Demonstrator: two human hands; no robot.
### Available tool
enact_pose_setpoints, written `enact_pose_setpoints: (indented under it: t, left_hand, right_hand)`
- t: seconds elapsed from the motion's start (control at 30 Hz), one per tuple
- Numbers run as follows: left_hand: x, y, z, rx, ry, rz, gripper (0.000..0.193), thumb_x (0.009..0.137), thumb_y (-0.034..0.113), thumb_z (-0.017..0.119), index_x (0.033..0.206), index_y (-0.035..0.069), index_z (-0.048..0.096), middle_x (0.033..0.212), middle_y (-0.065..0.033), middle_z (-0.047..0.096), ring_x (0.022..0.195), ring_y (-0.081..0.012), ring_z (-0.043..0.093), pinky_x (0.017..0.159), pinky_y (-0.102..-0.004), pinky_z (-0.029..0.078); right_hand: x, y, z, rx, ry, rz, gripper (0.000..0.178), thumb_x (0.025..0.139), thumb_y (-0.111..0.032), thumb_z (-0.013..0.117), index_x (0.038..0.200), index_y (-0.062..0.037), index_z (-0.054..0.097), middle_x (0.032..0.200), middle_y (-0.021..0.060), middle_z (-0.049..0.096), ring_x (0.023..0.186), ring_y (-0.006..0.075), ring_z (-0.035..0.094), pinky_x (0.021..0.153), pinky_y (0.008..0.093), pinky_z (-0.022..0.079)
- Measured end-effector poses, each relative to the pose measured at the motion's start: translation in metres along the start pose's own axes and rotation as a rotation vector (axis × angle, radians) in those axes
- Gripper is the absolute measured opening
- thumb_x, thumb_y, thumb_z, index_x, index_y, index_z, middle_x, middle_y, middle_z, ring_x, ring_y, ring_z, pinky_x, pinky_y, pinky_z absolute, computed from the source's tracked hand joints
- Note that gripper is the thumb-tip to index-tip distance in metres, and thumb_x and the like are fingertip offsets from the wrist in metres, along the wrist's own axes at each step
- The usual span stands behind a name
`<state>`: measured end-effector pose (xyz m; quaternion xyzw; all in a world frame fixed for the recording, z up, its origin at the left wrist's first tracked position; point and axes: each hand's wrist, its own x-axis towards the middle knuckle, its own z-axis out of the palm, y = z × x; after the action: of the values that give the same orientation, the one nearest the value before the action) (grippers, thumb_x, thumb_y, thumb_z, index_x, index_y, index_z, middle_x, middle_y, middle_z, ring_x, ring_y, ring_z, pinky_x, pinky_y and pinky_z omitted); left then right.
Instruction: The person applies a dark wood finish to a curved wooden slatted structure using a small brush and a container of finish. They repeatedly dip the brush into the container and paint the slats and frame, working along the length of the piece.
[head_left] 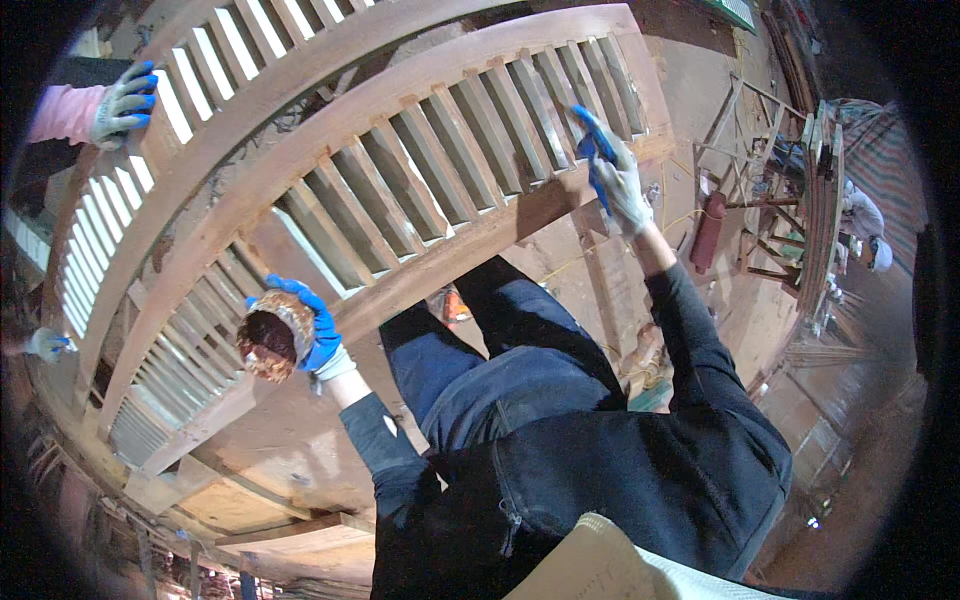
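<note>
My left hand [318, 325], in a blue and white work glove, is closed around a round tub [288, 312]. Its rim is crusted with brown, and dark brown stuff shows inside. A curved wooden slatted frame [440, 248] lies in front of me, with the tub over its near edge. Over the slats at the frame's right end is my right hand [618, 175], gloved the same way. Its index finger points forward while the other fingers are bent; whatever they hold is too small or hidden to make out.
A second curved slatted frame [330, 62] lies beyond the first; a co-worker's gloved hand [125, 105] rests on it. Another gloved hand [48, 344] shows at far left. On the right are a dark red cylinder [709, 232], stacked wooden frames [815, 210] and a person [862, 215].
</note>
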<state>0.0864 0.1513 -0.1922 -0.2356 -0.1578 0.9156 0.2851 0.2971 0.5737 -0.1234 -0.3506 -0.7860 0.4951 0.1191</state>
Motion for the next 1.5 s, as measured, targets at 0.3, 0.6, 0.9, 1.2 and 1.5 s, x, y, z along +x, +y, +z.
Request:
enact_pose_setpoints:
  t: [0.3, 0.6, 0.9, 1.2, 1.5]
  left_hand:
    - [0.004, -0.021, 0.006, -0.001, -0.003, 0.094, 0.097, 0.056, 0.035, 0.082, 0.139, 0.004, 0.041, 0.141, -0.0181, 0.046, 0.131, -0.0376, 0.042, 0.107, -0.0602, 0.034]
    - [-0.009, -0.048, 0.03, -0.316, 0.015, -0.031, 0.098, 0.052, 0.036, 0.083, 0.137, 0.004, 0.045, 0.141, -0.0184, 0.046, 0.13, -0.039, 0.043, 0.107, -0.0587, 0.037]
    - [-0.004, -0.011, 0.024, -0.093, 0.134, -0.035, 0.087, 0.061, 0.034, 0.075, 0.137, 0.001, 0.045, 0.138, -0.0207, 0.049, 0.129, -0.0387, 0.044, 0.107, -0.0585, 0.036]
    - [-0.021, 0.012, 0.035, 0.356, 0.063, -0.144, 0.083, 0.071, 0.04, 0.073, 0.142, 0.01, 0.042, 0.148, -0.0187, 0.039, 0.133, -0.0387, 0.039, 0.108, -0.0624, 0.03]
    - [-0.001, -0.078, 0.048, 0.725, 0.055, -0.089, 0.079, 0.079, 0.061, 0.055, 0.137, 0.009, 0.047, 0.143, -0.0189, 0.044, 0.128, -0.0406, 0.044, 0.105, -0.0674, 0.031]
  right_hand:
    - [-0.076, -0.107, 0.012, 1.234, -0.02, 0.601, 0.032, 0.099, -0.03, 0.054, 0.127, -0.0146, 0.053, 0.074, -0.0036, 0.052, 0.045, 0.004, 0.036, 0.038, 0.0191, 0.03]
    - [-0.13, -0.093, 0.038, 1.27, 0.05, 0.682, 0.021, 0.097, -0.035, 0.056, 0.102, -0.0149, 0.058, 0.073, -0.003, 0.055, 0.049, 0.0058, 0.039, 0.042, 0.0204, 0.033]
    - [-0.147, 0.052, 0.023, 0.745, 0.863, 0.607, 0.016, 0.093, -0.025, 0.057, 0.089, -0.0106, 0.059, 0.069, 0.0003, 0.053, 0.045, 0.0091, 0.042, 0.04, 0.0262, 0.036]
    - [-0.131, 0.153, -0.016, 0.9, 0.769, 0.819, 0.023, 0.093, -0.028, 0.056, 0.078, -0.0118, 0.059, 0.057, -0.0011, 0.051, 0.043, 0.0111, 0.044, 0.038, 0.0272, 0.033]
    - [-0.154, -0.058, -0.011, 0.738, 0.285, 0.554, 0.025, 0.096, -0.033, 0.058, 0.096, -0.0088, 0.064, 0.071, -0.0039, 0.054, 0.05, 0.0043, 0.044, 0.045, 0.0197, 0.038]
